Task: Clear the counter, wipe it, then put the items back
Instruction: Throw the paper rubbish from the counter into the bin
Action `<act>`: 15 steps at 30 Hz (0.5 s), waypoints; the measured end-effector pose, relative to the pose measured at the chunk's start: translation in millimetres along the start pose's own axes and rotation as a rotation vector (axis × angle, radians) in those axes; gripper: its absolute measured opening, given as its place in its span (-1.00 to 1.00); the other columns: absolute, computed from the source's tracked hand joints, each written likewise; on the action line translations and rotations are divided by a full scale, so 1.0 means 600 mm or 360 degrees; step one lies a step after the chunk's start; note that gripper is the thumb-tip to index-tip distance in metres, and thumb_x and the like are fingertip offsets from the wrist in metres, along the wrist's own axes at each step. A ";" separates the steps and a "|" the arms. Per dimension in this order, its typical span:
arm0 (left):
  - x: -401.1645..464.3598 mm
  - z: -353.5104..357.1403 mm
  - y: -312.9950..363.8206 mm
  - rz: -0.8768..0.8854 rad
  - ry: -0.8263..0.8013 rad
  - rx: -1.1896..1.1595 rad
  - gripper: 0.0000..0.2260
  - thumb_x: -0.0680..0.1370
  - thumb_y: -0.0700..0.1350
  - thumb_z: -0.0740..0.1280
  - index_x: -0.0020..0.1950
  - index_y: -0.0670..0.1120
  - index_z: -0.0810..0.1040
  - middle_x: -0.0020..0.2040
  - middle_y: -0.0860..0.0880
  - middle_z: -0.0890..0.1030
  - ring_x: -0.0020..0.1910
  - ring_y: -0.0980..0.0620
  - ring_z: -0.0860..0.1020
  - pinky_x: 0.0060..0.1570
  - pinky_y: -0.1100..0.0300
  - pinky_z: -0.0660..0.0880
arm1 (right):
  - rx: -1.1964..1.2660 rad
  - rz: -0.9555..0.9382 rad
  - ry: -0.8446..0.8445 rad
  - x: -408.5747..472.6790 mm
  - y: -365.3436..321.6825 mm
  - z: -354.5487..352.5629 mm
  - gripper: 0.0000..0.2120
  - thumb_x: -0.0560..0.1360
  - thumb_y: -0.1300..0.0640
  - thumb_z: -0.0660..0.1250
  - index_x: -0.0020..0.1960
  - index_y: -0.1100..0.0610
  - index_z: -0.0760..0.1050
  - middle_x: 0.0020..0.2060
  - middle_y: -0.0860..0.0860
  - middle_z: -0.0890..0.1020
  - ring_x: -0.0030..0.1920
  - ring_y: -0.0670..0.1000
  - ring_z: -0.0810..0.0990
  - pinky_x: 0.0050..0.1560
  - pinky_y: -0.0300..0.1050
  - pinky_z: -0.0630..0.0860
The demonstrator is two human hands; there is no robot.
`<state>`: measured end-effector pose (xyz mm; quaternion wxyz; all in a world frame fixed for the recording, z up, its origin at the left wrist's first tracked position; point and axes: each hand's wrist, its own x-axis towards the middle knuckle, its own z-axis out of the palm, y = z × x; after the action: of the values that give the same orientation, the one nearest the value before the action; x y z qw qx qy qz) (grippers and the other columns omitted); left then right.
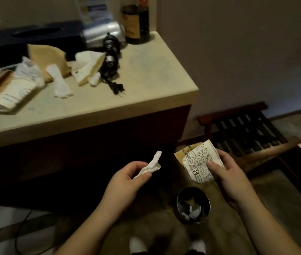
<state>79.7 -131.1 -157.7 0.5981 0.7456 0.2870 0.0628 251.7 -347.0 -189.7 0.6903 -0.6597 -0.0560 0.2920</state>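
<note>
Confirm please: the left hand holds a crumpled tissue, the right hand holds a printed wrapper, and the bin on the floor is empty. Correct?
Not quite. The head view shows the bin already contains white scraps. The left hand holds the tissue; the right hand holds the wrapper.

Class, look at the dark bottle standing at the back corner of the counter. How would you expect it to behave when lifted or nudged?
The dark bottle is tall, narrow and upright, so a push near its top would probably tip it. It looks like glass: likely rigid, heavy for its size, breakable. It stands close to the counter edge, so a fall seems possible.
</note>
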 end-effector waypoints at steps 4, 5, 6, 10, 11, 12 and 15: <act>0.027 0.115 -0.033 -0.0146 -0.0157 0.0169 -0.86 0.51 -0.08 0.42 -0.04 0.19 0.61 -0.17 0.18 0.64 -0.24 0.22 0.58 -0.29 0.39 0.43 | -0.0020 0.0117 0.0142 -0.007 0.065 -0.113 -0.56 0.25 -0.06 0.55 0.10 -0.23 0.53 0.05 -0.03 0.67 0.00 0.05 0.68 -0.12 -0.05 0.61; 0.034 0.142 -0.041 -0.0192 -0.0198 0.0173 -0.86 0.51 -0.09 0.42 -0.05 0.17 0.61 -0.22 0.17 0.64 -0.26 0.23 0.57 -0.27 0.36 0.43 | -0.0038 0.0130 0.0171 -0.009 0.079 -0.138 -0.61 0.32 -0.02 0.52 0.10 -0.23 0.53 0.04 -0.04 0.67 0.01 0.04 0.67 -0.09 -0.02 0.60; 0.040 0.169 -0.049 -0.0238 -0.0228 0.0168 -0.86 0.51 -0.10 0.42 -0.04 0.15 0.62 -0.24 0.16 0.63 -0.26 0.21 0.56 -0.25 0.32 0.43 | -0.0057 0.0135 0.0198 -0.009 0.093 -0.161 -0.66 0.38 0.04 0.49 0.09 -0.23 0.53 0.03 -0.05 0.67 0.00 0.03 0.67 -0.08 -0.04 0.60; 0.068 0.266 -0.088 -0.0347 -0.0244 0.0237 -0.89 0.50 -0.07 0.42 -0.02 0.12 0.62 -0.22 0.13 0.64 -0.28 0.27 0.55 -0.28 0.35 0.40 | -0.0165 0.0143 0.0282 -0.007 0.141 -0.236 -0.69 0.48 0.20 0.40 0.10 -0.16 0.48 -0.03 -0.18 0.67 -0.02 -0.11 0.66 -0.11 -0.21 0.57; 0.074 0.289 -0.099 -0.0372 -0.0234 0.0257 -0.90 0.50 -0.07 0.42 -0.01 0.12 0.62 -0.23 0.13 0.64 -0.31 0.29 0.54 -0.32 0.39 0.39 | -0.0193 0.0157 0.0295 -0.005 0.155 -0.252 -0.68 0.49 0.20 0.39 0.13 -0.14 0.47 -0.03 -0.18 0.66 -0.02 -0.14 0.65 -0.13 -0.24 0.57; 0.081 0.310 -0.109 -0.0403 -0.0226 0.0270 -0.90 0.50 -0.06 0.42 -0.01 0.11 0.62 -0.23 0.12 0.63 -0.33 0.30 0.53 -0.35 0.41 0.38 | -0.0215 0.0173 0.0302 -0.002 0.170 -0.268 -0.67 0.49 0.20 0.39 0.16 -0.11 0.45 -0.02 -0.16 0.66 -0.02 -0.16 0.64 -0.14 -0.27 0.57; 0.101 0.369 -0.145 -0.0544 -0.0216 0.0264 -0.93 0.50 -0.06 0.42 -0.04 0.08 0.60 -0.23 0.07 0.63 -0.28 0.16 0.55 -0.28 0.27 0.42 | -0.0344 0.0263 0.0303 0.014 0.220 -0.307 -0.63 0.50 0.19 0.39 0.25 -0.05 0.42 0.07 -0.09 0.60 0.02 -0.12 0.62 -0.05 -0.23 0.57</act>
<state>195.8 -279.5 -314.9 0.5546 0.7352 0.3726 -0.1140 300.6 -509.7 -339.5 0.5912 -0.7571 0.0329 0.2762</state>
